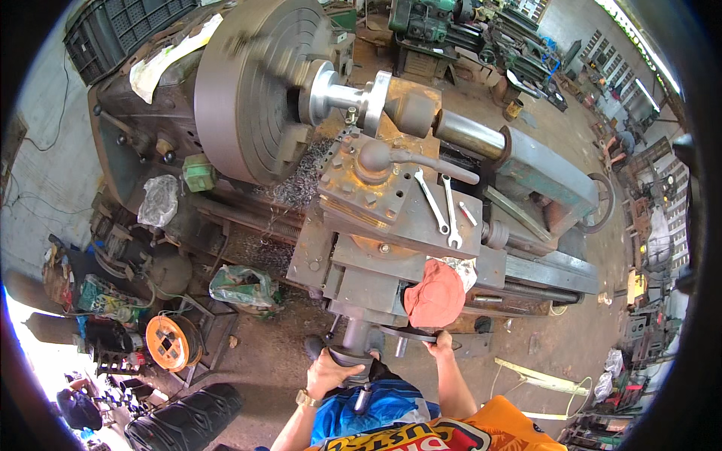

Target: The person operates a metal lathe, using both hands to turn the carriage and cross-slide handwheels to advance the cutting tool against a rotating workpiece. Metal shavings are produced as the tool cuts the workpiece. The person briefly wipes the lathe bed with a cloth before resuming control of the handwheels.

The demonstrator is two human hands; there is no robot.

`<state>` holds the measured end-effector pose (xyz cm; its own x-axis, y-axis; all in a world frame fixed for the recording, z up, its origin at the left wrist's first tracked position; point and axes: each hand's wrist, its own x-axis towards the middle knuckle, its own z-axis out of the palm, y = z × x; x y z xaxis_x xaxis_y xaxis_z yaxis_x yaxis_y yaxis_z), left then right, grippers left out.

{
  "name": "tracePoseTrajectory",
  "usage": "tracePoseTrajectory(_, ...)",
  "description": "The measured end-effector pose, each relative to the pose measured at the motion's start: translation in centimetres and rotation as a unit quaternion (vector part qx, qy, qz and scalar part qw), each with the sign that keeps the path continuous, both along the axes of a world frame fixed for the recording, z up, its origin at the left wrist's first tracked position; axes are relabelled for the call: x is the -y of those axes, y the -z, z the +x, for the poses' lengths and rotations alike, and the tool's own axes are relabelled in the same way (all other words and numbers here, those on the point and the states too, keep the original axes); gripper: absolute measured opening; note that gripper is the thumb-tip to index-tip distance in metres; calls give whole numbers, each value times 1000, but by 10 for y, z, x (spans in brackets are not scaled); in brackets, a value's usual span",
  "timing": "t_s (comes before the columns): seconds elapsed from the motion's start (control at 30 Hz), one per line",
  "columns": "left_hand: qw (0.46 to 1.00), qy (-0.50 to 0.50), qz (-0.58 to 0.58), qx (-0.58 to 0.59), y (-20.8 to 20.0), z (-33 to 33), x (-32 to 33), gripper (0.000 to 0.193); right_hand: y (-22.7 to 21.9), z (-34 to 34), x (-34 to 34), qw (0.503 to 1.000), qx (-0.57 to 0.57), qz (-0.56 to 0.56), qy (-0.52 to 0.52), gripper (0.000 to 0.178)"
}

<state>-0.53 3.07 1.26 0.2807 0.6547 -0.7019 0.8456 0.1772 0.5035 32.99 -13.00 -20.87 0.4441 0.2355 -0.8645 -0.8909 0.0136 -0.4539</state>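
My left hand (329,373) is closed on the rim of the cross-slide handwheel (352,355), close to my body. My right hand (441,345) grips the edge of a second handwheel (406,333) to its right, just below a red cloth (435,295) draped on the carriage. Beyond them, the lathe's big chuck (248,90) looks blurred, as if turning. A shiny stepped metal workpiece (344,96) sits between the chuck and the tailstock (538,169). The tool post (365,180) with its lever stands next to the workpiece.
Two combination spanners (431,201) and a small white stick (468,214) lie on the compound slide. Metal chips (301,180) pile under the chuck. An orange cable reel (171,342), plastic bags and a black case (184,417) occupy the floor at left. Another green lathe (421,22) stands behind.
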Motion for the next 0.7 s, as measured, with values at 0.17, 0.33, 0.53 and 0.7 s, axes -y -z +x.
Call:
tracePoseTrajectory(0.17, 996, -1, 68, -62, -8, 15, 15, 112, 10, 5, 8, 1000, 1, -3, -9, 23)
tracePoseTrajectory(0.33, 984, -18, 146, -101, -19, 29, 26, 112, 24, 26, 21, 986, -141, 92, -14, 16)
tracePoseTrajectory(0.53, 982, -16, 154, -111, -19, 33, 27, 112, -1, 9, 4, 998, -60, 15, -3, 28)
tracePoseTrajectory(0.7, 984, -13, 148, -102, -19, 31, 25, 113, -34, -26, -24, 995, 53, -89, -2, 36)
